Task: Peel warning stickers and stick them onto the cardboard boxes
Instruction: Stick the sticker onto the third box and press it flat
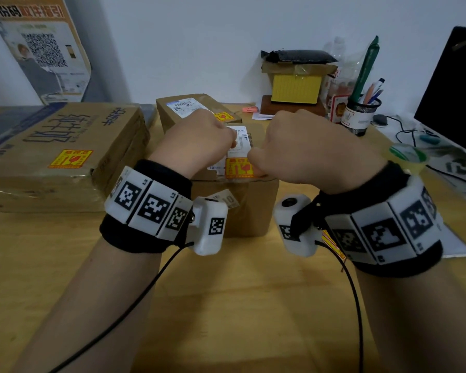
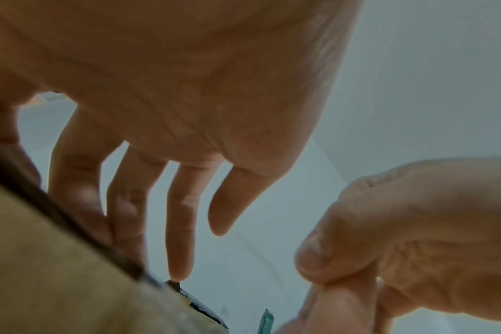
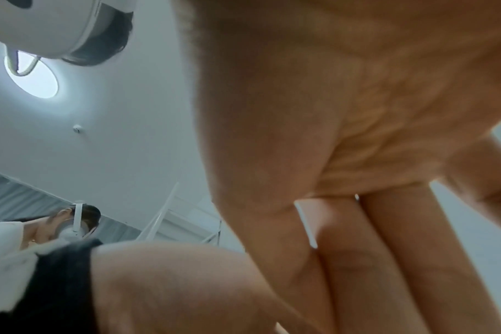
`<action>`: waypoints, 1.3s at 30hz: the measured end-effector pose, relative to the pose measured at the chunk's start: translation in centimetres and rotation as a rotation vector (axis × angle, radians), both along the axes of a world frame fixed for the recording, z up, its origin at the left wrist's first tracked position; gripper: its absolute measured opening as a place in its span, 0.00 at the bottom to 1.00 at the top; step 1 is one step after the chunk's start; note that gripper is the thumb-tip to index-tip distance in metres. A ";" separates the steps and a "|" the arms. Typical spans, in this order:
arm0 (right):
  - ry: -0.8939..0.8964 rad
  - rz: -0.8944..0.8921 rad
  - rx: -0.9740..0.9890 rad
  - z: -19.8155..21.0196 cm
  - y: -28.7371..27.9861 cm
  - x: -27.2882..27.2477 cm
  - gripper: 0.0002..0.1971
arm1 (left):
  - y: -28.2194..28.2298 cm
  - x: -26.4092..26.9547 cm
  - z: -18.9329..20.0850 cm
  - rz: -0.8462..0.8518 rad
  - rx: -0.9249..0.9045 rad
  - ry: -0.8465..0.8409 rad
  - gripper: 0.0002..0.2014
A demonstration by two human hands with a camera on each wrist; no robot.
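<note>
A small cardboard box [image 1: 242, 208] stands in the middle of the wooden table. A yellow and red warning sticker [image 1: 237, 168] lies on its top near the front edge, over a white shipping label [image 1: 241, 140]. My left hand [image 1: 199, 138] rests on the box top left of the sticker. Seen from the left wrist, its fingers [image 2: 180, 226] are straight and touch the box [image 2: 57, 282]. My right hand [image 1: 307, 152] presses on the sticker's right side with its thumb. Its fingers [image 3: 372, 259] point straight down.
A large flat box [image 1: 65, 157] with a warning sticker [image 1: 66, 158] lies at the left. Another stickered box [image 1: 197, 106] sits behind the small one. A sticker sheet [image 1: 331, 243] peeks out under my right wrist. A pen holder [image 1: 361, 114], tape roll [image 1: 408, 156] and monitor [image 1: 452, 90] stand at the right.
</note>
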State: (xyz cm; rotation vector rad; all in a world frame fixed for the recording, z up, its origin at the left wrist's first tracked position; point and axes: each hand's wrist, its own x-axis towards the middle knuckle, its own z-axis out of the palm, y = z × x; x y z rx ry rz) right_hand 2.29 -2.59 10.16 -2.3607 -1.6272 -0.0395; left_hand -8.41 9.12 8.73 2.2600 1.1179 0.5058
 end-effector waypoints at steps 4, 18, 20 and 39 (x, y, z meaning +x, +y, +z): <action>0.041 -0.035 -0.003 -0.5 -0.2 0.0 0.24 | -0.1 -0.3 -0.1 0.019 -0.003 -0.008 0.15; 0.321 -0.219 0.324 -2.5 -3.5 -1.3 0.16 | -2.4 -4.5 -1.5 0.021 -0.148 -0.331 0.16; 0.342 -0.302 0.221 -2.6 -3.6 -1.1 0.16 | -2.4 -5.3 -1.8 0.088 -0.205 -0.318 0.15; 0.715 -0.352 0.151 -3.2 -6.0 -0.4 0.26 | -6.9 -4.4 -0.6 0.071 -0.542 -0.290 0.07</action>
